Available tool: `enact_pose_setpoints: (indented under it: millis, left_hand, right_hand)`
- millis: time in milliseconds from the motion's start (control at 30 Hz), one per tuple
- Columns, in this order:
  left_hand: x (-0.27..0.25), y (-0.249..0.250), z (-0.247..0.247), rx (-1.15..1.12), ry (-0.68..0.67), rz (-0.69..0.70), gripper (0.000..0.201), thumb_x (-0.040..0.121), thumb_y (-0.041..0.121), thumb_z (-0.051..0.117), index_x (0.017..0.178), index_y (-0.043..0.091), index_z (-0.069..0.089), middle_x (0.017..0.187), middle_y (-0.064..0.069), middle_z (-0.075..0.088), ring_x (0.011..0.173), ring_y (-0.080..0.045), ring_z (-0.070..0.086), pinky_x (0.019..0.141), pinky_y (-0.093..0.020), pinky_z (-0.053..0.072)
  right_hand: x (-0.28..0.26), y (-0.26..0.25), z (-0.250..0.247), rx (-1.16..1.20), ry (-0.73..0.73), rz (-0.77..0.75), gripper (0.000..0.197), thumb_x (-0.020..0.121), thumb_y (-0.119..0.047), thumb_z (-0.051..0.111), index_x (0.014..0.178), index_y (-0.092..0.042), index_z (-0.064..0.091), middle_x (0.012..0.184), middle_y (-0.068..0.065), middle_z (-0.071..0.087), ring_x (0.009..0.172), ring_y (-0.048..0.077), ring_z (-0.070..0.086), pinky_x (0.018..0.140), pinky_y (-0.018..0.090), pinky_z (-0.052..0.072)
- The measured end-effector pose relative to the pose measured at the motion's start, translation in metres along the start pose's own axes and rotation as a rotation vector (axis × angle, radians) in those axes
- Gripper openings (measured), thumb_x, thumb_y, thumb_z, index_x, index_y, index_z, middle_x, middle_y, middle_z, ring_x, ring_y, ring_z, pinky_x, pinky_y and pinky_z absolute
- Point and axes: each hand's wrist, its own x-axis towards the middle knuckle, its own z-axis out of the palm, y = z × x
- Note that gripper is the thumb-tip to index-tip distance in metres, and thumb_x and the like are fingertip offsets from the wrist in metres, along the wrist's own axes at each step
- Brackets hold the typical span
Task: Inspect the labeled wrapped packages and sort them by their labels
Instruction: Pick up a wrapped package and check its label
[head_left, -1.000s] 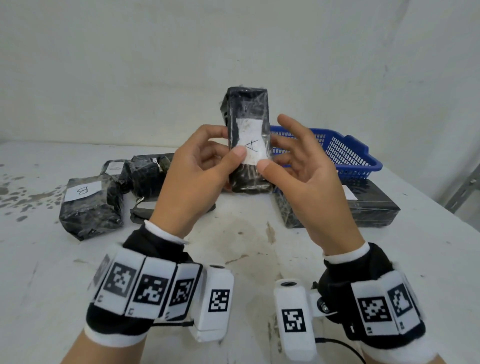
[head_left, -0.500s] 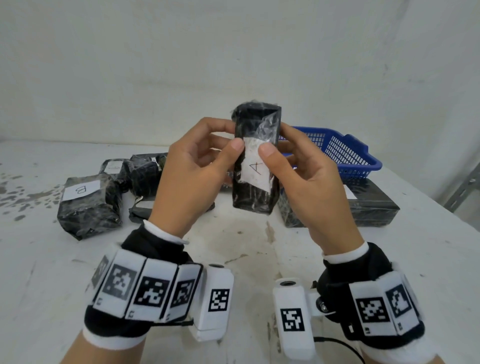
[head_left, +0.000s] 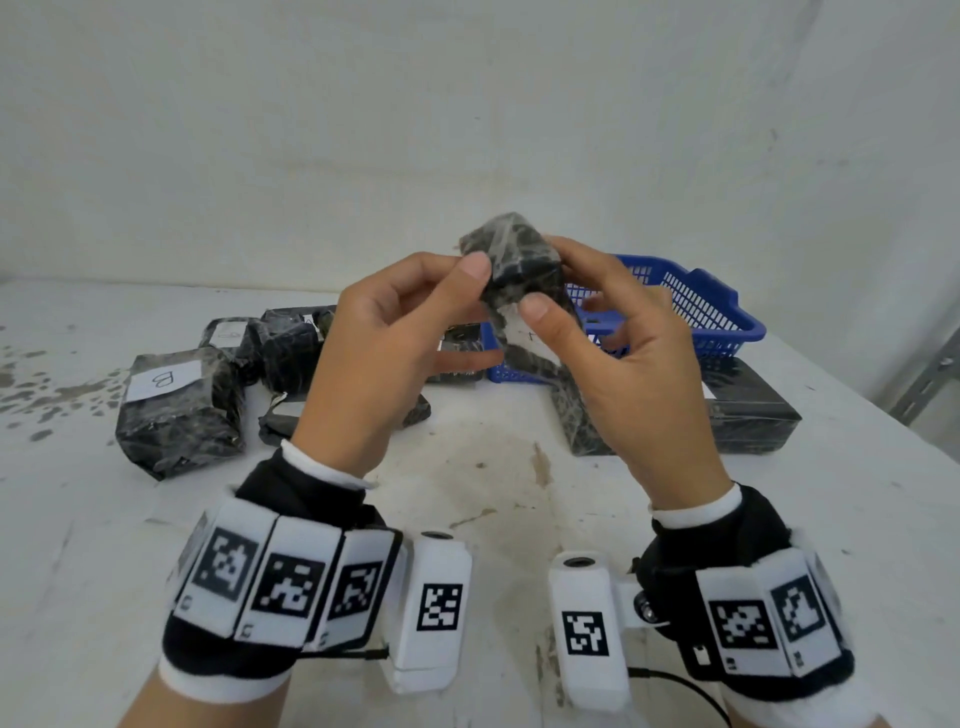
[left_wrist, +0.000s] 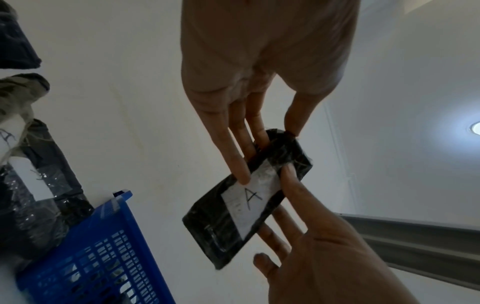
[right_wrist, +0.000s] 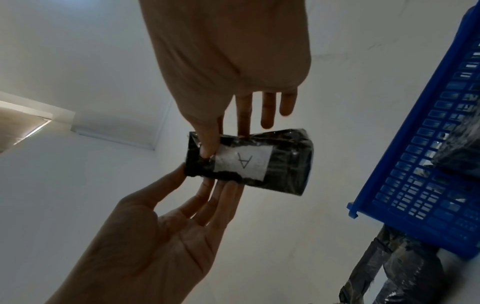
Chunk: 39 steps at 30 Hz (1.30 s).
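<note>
Both hands, left hand (head_left: 374, 358) and right hand (head_left: 631, 358), pinch the wrapped package (head_left: 519, 270) marked A by its edges only, mid-frame above the counter (head_left: 498, 483). Slick film could let it slip from the fingers (head_left: 470, 267), and, tilted so, its label risks misreading.

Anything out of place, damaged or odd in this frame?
Nothing stands out. Both hands, left hand and right hand, hold the wrapped package marked A above the table; its wrap looks intact. The other packages lie beside the blue basket.

Even daylight is filling the head view; both wrist views are looking dim, a ceiling lamp (left_wrist: 476, 133) glaring, edges bending.
</note>
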Motion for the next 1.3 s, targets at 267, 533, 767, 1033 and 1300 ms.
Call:
enact_pose_setpoints:
  millis: [267, 533, 767, 1033, 1300]
  left_hand:
    - [-0.001, 0.001, 0.004, -0.098, 0.026, -0.002, 0.024, 0.077, 0.024, 0.070, 0.080, 0.008, 0.052, 0.089, -0.019, 0.065, 0.087, -0.020, 0.066, 0.088, -0.039, 0.058]
    - [-0.003, 0.002, 0.003, -0.014, -0.015, 0.029, 0.033, 0.082, 0.023, 0.064, 0.113, 0.014, 0.065, 0.087, 0.005, 0.072, 0.089, -0.010, 0.068, 0.091, -0.036, 0.056]
    - [-0.002, -0.001, 0.002, 0.041, -0.028, 0.070, 0.029, 0.081, 0.024, 0.063, 0.108, 0.016, 0.066, 0.085, 0.009, 0.072, 0.086, -0.006, 0.067, 0.088, -0.035, 0.055]
    - [0.004, -0.011, -0.006, 0.195, -0.090, 0.134, 0.040, 0.092, 0.009, 0.054, 0.129, 0.020, 0.058, 0.118, 0.008, 0.069, 0.117, -0.007, 0.059, 0.095, -0.024, 0.046]
    - [0.009, -0.023, -0.012, 0.301, 0.025, 0.044, 0.045, 0.095, 0.026, 0.060, 0.137, 0.036, 0.047, 0.104, 0.015, 0.064, 0.101, -0.005, 0.063, 0.097, -0.040, 0.052]
  right_hand:
    - [-0.001, -0.009, -0.001, 0.168, -0.013, -0.005, 0.024, 0.090, -0.039, 0.068, 0.114, -0.035, 0.066, 0.108, -0.005, 0.070, 0.073, 0.043, 0.050, 0.062, 0.045, 0.052]
    - [-0.002, -0.012, 0.002, 0.256, -0.007, 0.029, 0.023, 0.082, -0.043, 0.068, 0.104, -0.035, 0.065, 0.100, -0.004, 0.070, 0.081, 0.054, 0.054, 0.066, 0.065, 0.051]
    - [-0.001, -0.012, 0.002, 0.207, -0.013, 0.018, 0.024, 0.091, -0.032, 0.068, 0.114, -0.035, 0.066, 0.120, -0.007, 0.067, 0.087, 0.044, 0.062, 0.073, 0.060, 0.054]
    - [0.000, -0.013, -0.002, 0.259, -0.044, 0.019, 0.021, 0.104, -0.023, 0.048, 0.121, -0.032, 0.058, 0.118, 0.005, 0.066, 0.079, 0.030, 0.071, 0.075, 0.041, 0.062]
    - [0.006, -0.014, -0.019, 0.695, -0.021, 0.224, 0.029, 0.109, -0.027, 0.034, 0.136, -0.030, 0.044, 0.121, 0.019, 0.066, 0.069, 0.030, 0.071, 0.063, 0.037, 0.059]
